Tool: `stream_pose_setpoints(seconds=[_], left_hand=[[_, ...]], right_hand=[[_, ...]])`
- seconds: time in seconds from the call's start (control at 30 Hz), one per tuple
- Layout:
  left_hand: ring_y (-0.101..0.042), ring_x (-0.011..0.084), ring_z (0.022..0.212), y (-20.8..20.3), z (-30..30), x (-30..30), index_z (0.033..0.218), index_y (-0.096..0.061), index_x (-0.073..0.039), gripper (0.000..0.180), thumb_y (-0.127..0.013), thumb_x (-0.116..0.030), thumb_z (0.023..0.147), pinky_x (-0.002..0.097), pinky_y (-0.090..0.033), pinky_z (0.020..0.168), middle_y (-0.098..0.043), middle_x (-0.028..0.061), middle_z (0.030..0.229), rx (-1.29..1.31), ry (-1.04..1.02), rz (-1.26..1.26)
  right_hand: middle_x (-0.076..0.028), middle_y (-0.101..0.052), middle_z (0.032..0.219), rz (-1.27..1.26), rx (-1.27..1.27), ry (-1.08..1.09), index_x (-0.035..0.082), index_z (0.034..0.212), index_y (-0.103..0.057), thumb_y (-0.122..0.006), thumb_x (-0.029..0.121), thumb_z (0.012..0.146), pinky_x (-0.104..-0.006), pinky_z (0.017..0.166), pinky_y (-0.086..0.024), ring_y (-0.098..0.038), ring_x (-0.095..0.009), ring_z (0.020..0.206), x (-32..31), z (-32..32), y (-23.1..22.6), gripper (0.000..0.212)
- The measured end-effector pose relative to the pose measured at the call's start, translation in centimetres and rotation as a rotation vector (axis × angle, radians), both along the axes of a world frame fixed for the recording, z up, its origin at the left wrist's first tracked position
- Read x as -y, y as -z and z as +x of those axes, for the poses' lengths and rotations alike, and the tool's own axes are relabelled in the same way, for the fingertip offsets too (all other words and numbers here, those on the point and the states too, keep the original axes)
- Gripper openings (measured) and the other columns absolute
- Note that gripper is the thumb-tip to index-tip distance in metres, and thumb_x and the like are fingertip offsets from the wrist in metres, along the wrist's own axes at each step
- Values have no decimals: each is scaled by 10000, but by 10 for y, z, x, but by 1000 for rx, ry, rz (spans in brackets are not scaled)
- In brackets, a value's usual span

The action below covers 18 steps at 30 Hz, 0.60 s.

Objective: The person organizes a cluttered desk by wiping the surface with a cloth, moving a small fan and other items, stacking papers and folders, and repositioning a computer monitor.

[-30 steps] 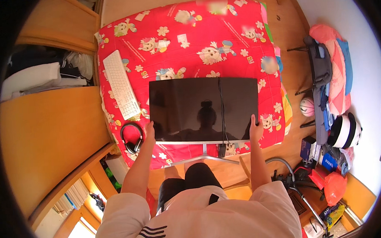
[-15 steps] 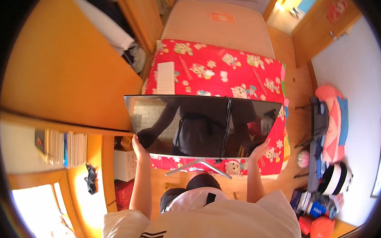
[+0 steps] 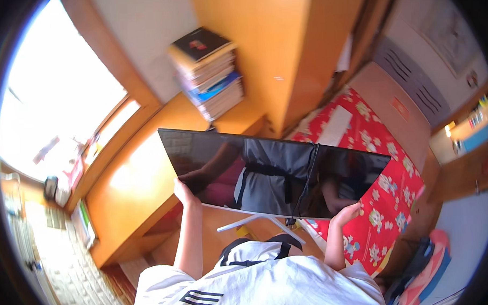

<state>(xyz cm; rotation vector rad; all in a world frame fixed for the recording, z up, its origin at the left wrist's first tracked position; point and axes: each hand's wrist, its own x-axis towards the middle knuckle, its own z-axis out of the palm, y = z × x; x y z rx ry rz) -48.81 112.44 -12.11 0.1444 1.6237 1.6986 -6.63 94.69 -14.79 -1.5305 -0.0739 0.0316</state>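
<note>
A wide black computer monitor [image 3: 218, 175] is held up in front of my body, its glossy screen toward me and reflecting my arms and shirt. My left hand [image 3: 186, 193] grips its lower left corner. At the lower right edge, my right hand [image 3: 345, 215] holds the other side. Below the screen sticks out a silver V-shaped stand [image 3: 246, 222]. A black cable [image 3: 308, 177] hangs over the top edge and runs down across the screen. The fingers behind the monitor are partly hidden.
To the left runs a wooden desk [image 3: 132, 188] beside a bright window [image 3: 59, 83]. A stack of books [image 3: 211, 73] stands on it against a tall wooden cabinet [image 3: 250, 23]. On the right is a bed with a red patterned cover [image 3: 385, 190], a white keyboard [image 3: 336, 126] lying on it.
My view has swung left, bringing the desk, books and window closer in front. The monitor has come along in both hands, away from over the bed toward the desk.
</note>
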Motion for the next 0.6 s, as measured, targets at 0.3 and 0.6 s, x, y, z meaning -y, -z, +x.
stream_pose_setpoints(seconds=[0.3,0.6], left_hand=[[-597,239,931,-49,-245,83,1072,-542,-4,406,-374,-356,959,371,-491,837,-591,101,1027,-141,-354,165],[-571,258,1025,-78,-374,111,1151,-532,16,455,-339,-342,948,381,-471,893,-569,127,1149,-114,-650,221]], right_hand=[[-107,-590,1147,-404,119,-347,29,1192,-528,-457,372,952,-334,876,-460,-582,-248,976,-128,-216,-31,424],[-193,-618,1014,85,-6,-876,-143,1037,-565,-370,282,970,-330,844,-426,-545,-288,880,-276,-384,-31,473]])
